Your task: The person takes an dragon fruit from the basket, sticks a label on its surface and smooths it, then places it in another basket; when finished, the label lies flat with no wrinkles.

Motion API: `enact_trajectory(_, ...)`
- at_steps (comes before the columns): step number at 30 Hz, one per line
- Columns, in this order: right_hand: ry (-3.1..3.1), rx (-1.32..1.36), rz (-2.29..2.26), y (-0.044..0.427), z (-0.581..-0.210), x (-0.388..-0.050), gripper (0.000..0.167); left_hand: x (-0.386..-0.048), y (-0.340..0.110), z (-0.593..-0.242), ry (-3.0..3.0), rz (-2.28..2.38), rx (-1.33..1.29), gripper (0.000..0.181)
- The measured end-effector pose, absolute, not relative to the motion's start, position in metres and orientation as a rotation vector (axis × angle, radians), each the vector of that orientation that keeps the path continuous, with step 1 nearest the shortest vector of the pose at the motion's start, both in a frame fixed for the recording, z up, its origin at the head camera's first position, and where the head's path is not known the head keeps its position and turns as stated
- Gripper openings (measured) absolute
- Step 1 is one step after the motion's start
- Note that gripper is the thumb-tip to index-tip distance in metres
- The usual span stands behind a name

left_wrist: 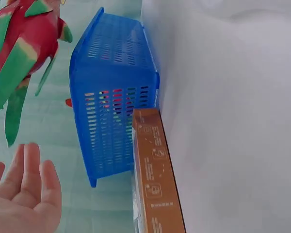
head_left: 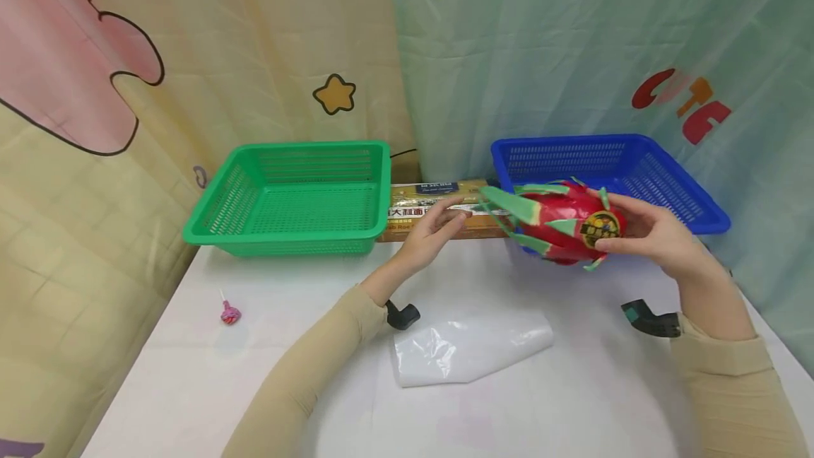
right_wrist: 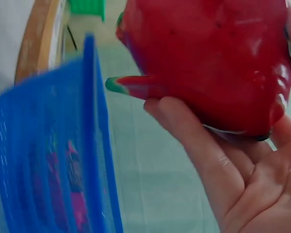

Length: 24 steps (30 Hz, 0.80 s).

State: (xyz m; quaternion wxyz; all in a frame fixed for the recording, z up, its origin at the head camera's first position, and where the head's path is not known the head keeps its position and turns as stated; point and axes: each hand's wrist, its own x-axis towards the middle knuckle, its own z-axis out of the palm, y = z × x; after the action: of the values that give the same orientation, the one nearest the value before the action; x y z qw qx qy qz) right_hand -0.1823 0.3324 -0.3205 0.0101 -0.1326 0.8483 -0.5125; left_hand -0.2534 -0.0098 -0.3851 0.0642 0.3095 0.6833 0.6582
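My right hand [head_left: 661, 239] grips a red dragon fruit [head_left: 566, 221] with long green scales and a round black-and-gold sticker. It holds the fruit in the air in front of the blue basket [head_left: 693, 193]. In the right wrist view, the fingers curl round the rounded end of the dragon fruit [right_wrist: 213, 63]. My left hand [head_left: 432, 232] hovers before the brown food box [head_left: 439, 225], its fingers loosely extended and holding nothing. The left wrist view shows a gap between those fingers [left_wrist: 31, 179] and the green scale tips.
A green basket [head_left: 254, 237] stands at the back left. Pink items [right_wrist: 77, 204] show through the blue basket's slats. A wrapped lollipop [head_left: 230, 313] lies on the left of the white table [head_left: 356, 401]. A flat clear plastic bag [head_left: 467, 352] lies near the middle.
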Motion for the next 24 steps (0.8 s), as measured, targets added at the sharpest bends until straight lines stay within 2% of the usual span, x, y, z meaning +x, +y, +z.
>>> enact_trajectory(3,2.599,-0.334,-1.826,0.356,-0.316,-0.189,0.068,-0.261,0.005,-0.382,1.96,2.033,0.882,0.04)
enact_trajectory(8,2.414,-0.039,-2.237,0.387,-0.316,-0.203,0.064,-0.266,0.029,-0.385,2.002,1.899,0.803,0.044)
enact_trajectory(12,2.326,0.215,-2.336,0.408,-0.321,-0.216,0.067,-0.267,0.047,-0.392,2.059,1.796,0.815,0.045)
enact_trajectory(17,2.508,0.461,-1.997,0.425,-0.331,-0.228,0.08,-0.269,0.063,-0.403,2.111,1.793,0.818,0.038)
enact_trajectory(24,2.661,0.566,-1.677,0.44,-0.344,-0.242,0.094,-0.27,0.075,-0.407,2.212,1.824,0.713,0.034)
